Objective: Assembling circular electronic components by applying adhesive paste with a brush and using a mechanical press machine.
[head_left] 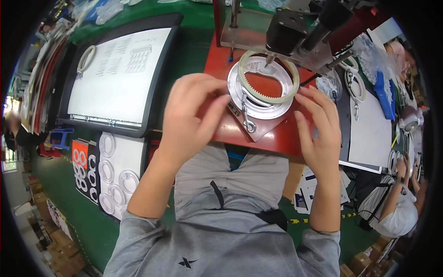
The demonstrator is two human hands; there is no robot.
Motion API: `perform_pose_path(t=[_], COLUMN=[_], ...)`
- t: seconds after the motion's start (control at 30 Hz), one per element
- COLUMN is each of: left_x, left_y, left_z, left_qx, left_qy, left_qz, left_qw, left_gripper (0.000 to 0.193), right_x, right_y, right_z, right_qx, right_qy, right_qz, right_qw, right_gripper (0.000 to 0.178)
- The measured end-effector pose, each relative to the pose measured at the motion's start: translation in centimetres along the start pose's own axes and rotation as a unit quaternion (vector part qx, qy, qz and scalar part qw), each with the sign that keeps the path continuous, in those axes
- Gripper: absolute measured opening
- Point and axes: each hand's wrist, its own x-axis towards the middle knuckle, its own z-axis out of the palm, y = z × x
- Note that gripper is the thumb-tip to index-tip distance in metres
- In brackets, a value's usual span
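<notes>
On a red machine base [282, 138] lies a white ring [236, 102]. A cream ring with inner teeth [290, 92] rests tilted on it, overlapping its far right part. A short metal chain with a clip [249, 124] hangs over the near side of the white ring. My left hand [189, 115] is at the left rim, thumb and forefinger apart, fingertips at or just beside the edge. At the right rim is my right hand [320, 131], fingers spread, fingertips close to the rings; contact is unclear. Above them a metal tip [270, 60] points down.
The machine's dark motor block [286, 30] and clear plate [244, 39] overhang the rings. To the left, a black-edged board [120, 78] carries a cream ring [86, 58]. White rings [107, 171] lie on a panel below it. At right are chained rings [355, 87], a blue bin [385, 96] and another person [392, 212].
</notes>
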Motion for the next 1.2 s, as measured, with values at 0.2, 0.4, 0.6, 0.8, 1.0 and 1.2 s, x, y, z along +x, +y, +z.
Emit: perform_pose_path(t=[0.2,0.4,0.6,0.8,1.0,1.2], left_x=[2.3,2.9,3.9,3.9,3.9,3.6], left_y=[2.1,2.1,1.7,1.3,0.7,0.0], left_z=[2.1,2.7,2.2,0.0,-0.7,-0.3], left_qx=[0.022,0.033,0.045,-0.027,-0.046,-0.045], left_qy=[-0.043,-0.084,-0.148,-0.216,-0.221,-0.233], left_qz=[0.09,0.125,0.128,0.053,0.043,0.029], left_qw=[0.995,0.988,0.98,0.975,0.973,0.971], left_gripper=[0.019,0.016,0.014,0.012,0.01,0.008], right_x=[1.5,1.8,2.1,2.1,1.9,1.9], right_y=[0.7,1.4,2.1,1.8,0.4,-0.1], right_z=[1.9,2.5,2.8,3.1,3.6,3.6], right_qx=[-0.022,-0.013,0.016,0.028,0.006,-0.002], right_qy=[-0.015,-0.01,-0.012,-0.012,-0.007,-0.003], right_qz=[-0.094,-0.112,-0.119,-0.123,-0.113,-0.094], right_qw=[0.995,0.994,0.993,0.992,0.994,0.996], right_gripper=[0.031,0.023,0.021,0.025,0.028,0.027])
